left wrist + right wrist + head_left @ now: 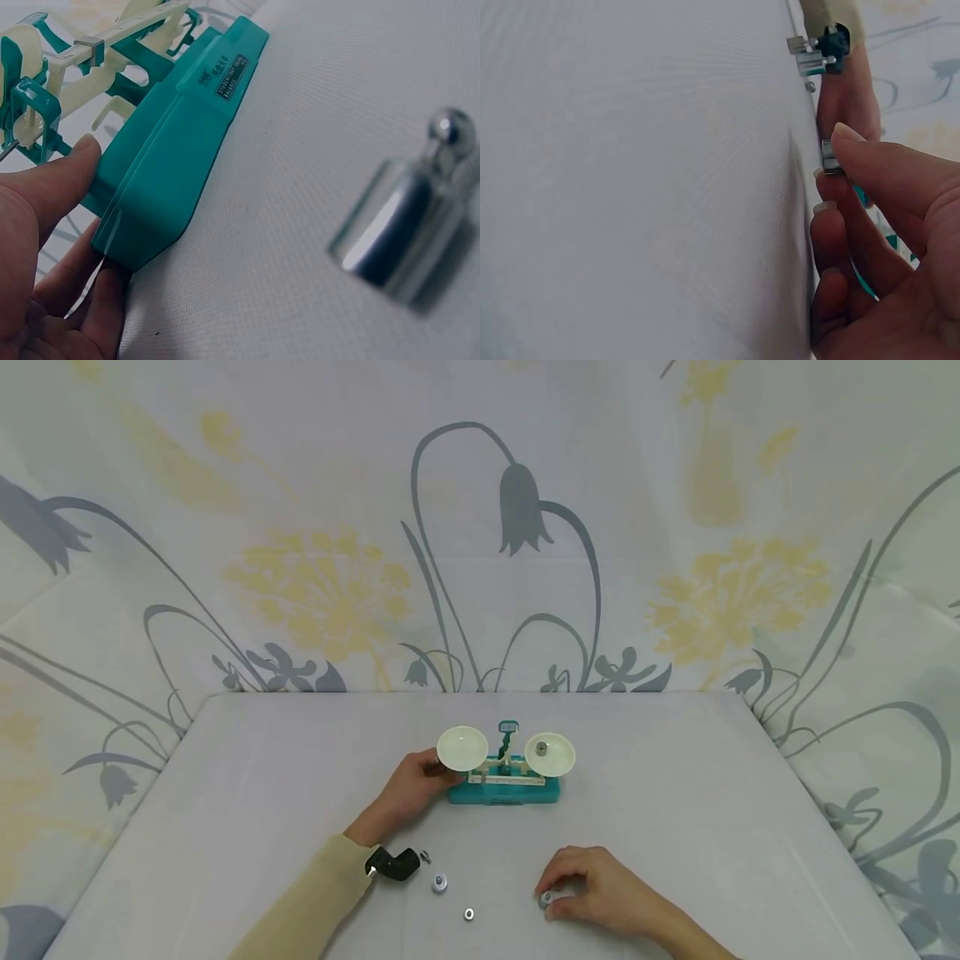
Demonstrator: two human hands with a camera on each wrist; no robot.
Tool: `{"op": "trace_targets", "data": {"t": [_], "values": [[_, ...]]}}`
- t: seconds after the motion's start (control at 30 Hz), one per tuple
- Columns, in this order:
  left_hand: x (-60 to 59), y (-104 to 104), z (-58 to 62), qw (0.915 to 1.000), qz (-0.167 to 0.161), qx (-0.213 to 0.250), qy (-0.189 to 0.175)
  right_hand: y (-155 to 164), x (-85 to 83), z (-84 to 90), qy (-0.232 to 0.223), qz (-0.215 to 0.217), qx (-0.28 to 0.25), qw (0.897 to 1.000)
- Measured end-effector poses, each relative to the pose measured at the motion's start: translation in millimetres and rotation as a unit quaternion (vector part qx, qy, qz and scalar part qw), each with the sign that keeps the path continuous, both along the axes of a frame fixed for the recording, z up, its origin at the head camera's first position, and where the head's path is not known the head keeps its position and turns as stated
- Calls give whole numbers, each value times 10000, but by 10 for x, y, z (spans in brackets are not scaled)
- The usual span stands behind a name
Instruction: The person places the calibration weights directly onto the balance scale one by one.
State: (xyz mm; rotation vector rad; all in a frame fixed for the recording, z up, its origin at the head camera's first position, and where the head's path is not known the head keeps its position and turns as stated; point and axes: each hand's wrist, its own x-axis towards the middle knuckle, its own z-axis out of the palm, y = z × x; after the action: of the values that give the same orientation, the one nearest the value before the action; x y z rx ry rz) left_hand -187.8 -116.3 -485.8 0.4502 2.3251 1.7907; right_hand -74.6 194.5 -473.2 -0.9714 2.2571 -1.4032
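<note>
A teal balance scale (504, 795) with two cream pans stands on the white table. My left hand (412, 787) grips the left end of its base; the left wrist view has the thumb on the near top edge and fingers curled at the underside. The left pan (462, 747) holds nothing visible, while a small metal weight (542, 748) sits on the right pan (558, 765). Nearer the front, my right hand (603, 893) pinches another silver weight (829, 157) between thumb and index finger, at the tabletop.
Between the hands lie a knobbed silver weight (439, 883) and a smaller weight (468, 914). One more little metal piece (425, 857) is beside the black wrist device (393, 864). Flower-patterned cloth (480, 568) rises behind the table and along both sides.
</note>
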Motion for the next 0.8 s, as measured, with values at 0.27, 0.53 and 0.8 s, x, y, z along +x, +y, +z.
{"op": "trace_targets", "data": {"t": [0.27,0.53,0.8], "values": [[-4,7,2,10000,27,-36,-50,20,-10,30,-56,-161,74,9998],[13,7,39,9998,128,-83,-117,30,-37,49,44,-376,61,9993],[15,8,35,9999,88,-132,-64,43,-51,62,222,-421,-77,9988]]}}
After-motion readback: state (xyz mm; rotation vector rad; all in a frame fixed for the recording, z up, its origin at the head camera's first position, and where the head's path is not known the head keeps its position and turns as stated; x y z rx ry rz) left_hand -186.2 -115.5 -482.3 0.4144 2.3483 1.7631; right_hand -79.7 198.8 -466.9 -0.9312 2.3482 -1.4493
